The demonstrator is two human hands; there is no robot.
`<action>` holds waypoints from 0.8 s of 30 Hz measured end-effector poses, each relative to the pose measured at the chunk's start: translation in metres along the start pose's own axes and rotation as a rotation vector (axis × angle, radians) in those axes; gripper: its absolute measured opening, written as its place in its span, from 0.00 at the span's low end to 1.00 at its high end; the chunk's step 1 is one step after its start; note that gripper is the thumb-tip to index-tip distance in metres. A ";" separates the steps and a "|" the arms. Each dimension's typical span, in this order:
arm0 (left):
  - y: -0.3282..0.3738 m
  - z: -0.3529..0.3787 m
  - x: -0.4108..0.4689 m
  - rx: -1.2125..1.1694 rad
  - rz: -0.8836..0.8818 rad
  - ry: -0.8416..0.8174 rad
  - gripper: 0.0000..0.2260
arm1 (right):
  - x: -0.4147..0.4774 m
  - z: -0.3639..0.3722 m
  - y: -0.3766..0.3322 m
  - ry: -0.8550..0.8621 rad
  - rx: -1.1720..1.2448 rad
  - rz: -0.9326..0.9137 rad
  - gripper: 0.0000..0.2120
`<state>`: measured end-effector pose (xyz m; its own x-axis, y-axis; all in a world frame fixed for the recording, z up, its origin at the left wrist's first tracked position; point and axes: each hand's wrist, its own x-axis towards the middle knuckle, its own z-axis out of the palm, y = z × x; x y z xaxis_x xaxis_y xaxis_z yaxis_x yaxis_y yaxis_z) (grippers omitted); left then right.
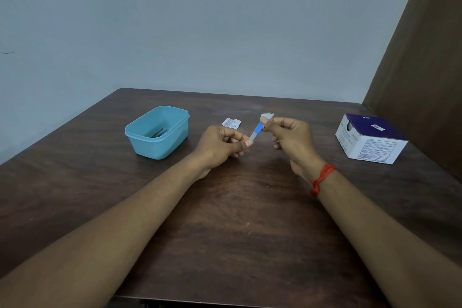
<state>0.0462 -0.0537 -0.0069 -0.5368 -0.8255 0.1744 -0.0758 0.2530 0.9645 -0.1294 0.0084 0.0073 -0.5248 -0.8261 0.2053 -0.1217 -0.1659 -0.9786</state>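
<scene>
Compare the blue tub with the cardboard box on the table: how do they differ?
The blue tub is plain light-blue plastic with rounded corners; the cardboard box is white and purple, square-edged, with printed labels. The tub is open-topped, showing slim metal pieces inside; the box's contents cannot be made out. The tub stands left of the left hand, the box right of the right hand. Both rest on the table, untouched.

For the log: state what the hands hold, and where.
A slim blue-banded stick: left hand pinches its pale lower end, right hand its upper end, with a white scrap.
</scene>
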 end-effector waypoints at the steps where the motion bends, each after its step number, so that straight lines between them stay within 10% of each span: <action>1: 0.000 0.000 0.000 -0.004 0.006 0.006 0.03 | 0.000 0.000 0.000 -0.023 -0.004 0.023 0.10; 24: 0.000 -0.001 0.000 0.039 0.001 -0.006 0.02 | -0.005 -0.001 -0.004 -0.209 0.013 0.237 0.11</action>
<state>0.0469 -0.0541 -0.0066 -0.5421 -0.8221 0.1741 -0.1076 0.2733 0.9559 -0.1267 0.0138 0.0106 -0.3527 -0.9351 -0.0339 -0.0050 0.0382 -0.9993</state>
